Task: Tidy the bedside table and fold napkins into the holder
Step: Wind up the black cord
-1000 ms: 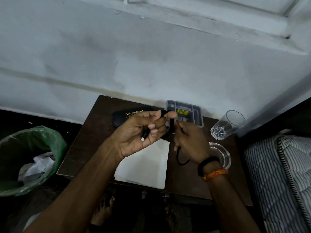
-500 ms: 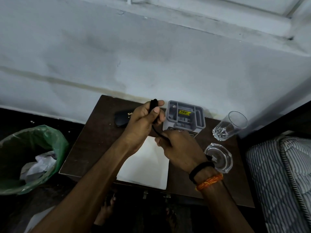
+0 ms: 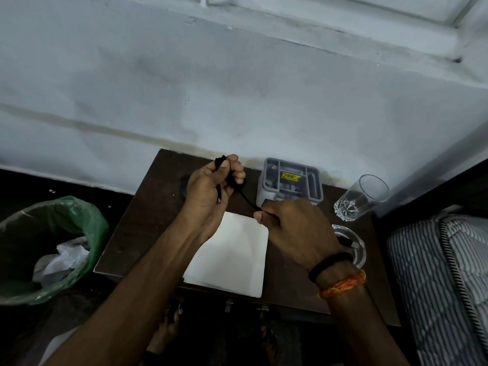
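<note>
Both hands are busy with a thin black cable (image 3: 247, 198), held up over the dark bedside table (image 3: 148, 207). The left hand (image 3: 211, 188) is closed in a fist around a bundle of loops, with one small plug end poking out below the palm; gathering it there looks like a way to keep the coil from springing loose. The right hand (image 3: 293, 228) is closed too, thumb and forefinger pinching the free run of cable just right of the fist, so the stretch between the hands stays taut, as I judge it, for feeding the next turn. A short tail with a connector shows past the right wrist, over the clear glass ashtray (image 3: 356, 249) near the right edge.

Under the hands lies a white napkin (image 3: 232, 257), flat and unfolded at the near edge of the table, so the folding has not started. The grey compartmented holder (image 3: 290, 183) stands at the far side against the wall, just right of the left hand, a yellow label inside it; no napkin shows in it. A drinking glass (image 3: 359, 198) stands further right. Behind the left hand a dark case (image 3: 184, 184) is mostly hidden. A green-lined bin (image 3: 52, 244) with crumpled paper sits on the floor to the left, handy for rubbish, and a striped mattress (image 3: 443, 273) shows at the right.
</note>
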`<state>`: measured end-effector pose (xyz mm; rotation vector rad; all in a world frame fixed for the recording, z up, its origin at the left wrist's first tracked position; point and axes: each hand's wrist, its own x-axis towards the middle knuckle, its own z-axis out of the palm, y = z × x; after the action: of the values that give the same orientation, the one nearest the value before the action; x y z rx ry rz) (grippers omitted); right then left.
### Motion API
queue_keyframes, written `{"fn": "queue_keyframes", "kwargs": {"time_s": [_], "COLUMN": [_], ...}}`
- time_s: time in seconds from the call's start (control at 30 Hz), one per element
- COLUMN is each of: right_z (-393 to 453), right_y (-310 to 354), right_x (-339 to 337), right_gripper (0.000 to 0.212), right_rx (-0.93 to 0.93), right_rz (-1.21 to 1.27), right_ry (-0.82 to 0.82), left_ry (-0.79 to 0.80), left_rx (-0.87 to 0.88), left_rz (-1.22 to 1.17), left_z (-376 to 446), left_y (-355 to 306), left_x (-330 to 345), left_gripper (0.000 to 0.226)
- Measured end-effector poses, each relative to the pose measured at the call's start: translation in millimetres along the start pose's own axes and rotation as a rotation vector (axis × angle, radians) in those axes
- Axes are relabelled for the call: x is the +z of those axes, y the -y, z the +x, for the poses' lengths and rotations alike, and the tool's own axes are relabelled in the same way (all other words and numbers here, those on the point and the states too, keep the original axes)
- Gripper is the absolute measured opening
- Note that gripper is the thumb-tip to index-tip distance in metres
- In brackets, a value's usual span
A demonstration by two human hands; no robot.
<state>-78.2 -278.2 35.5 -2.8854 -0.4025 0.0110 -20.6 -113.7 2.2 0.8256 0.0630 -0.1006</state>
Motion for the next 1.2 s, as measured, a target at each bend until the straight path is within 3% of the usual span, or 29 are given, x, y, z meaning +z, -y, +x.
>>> {"fn": "queue_keyframes", "kwargs": {"time_s": [0.13,0.23,0.33,0.43,0.67,0.8,0.9,1.07,1.2], "right_z": [-1,0,0,1,3,2,0,0,-1], "right_y": [1,0,-5,-11,-39,-47,-41,-33,-43], "right_x": [0,-4,-11,-14,-10,-7,-5,-4,-7], "right_gripper": [0.029,0.021,0.018,0.02,0.013,0.007,0.011,0.027,0.024], "right_rx": [-0.039,-0.082,-0.08,-0.081,-0.132,-0.142,-0.05,0.167,0.235], "right_rz": [0.015,0.077,0.112,0.115,0.185,0.34,0.674,1.049,1.118], "right_ry": [-0.047,-0.106,-0.251,-0.39,-0.448,-0.402,-0.31,-0.171,-0.158], "left_ry": [0.058,0.202,0.332,0.51,0.759,0.759,0.699,0.57,0.475], "left_rx": [0.138,0.175,0.109,0.067,-0.11,-0.261,-0.334,-0.303,-0.279], "left_rz": [0.518,0.775,0.819,0.837,0.739,0.59,0.477,0.524,0.578], "left_z": [-7,-12,-15,-17,-19,-19,-20,-17,-17], "left_y": [9,15,17,14,5,0,-3,-2,-1], "left_x": [2,1,-1,0,6,6,6,5,5], "left_gripper": [0.028,0.029,0.033,0.02,0.03,0.036,0.033,0.033,0.037]}}
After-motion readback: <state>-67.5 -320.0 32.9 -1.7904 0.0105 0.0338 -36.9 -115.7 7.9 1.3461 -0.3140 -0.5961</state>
